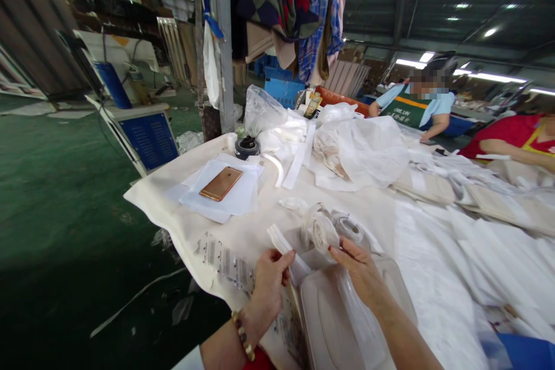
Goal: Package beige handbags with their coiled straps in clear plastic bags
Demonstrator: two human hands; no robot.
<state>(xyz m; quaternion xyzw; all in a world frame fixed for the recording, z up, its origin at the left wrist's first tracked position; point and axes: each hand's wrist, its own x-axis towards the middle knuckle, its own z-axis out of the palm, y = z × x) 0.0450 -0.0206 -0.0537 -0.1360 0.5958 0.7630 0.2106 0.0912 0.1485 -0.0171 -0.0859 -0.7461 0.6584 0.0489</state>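
Observation:
My left hand (269,283) pinches a narrow white strip (282,243) that sticks up from its fingers. My right hand (359,269) is closed on a thin clear plastic sleeve (359,318) that trails back toward me over a translucent plastic lid (321,318). Just beyond both hands lies a bundle of rolled white tape in plastic (329,228). All of it rests on a table covered with white cloth (243,225).
A gold phone (221,183) lies on white sheets at the table's left. A black tape roll (247,147), plastic bags (359,147) and stacked white fabric (498,225) fill the far side. Two other people (416,107) work at the far right. A blue machine (150,139) stands on the green floor.

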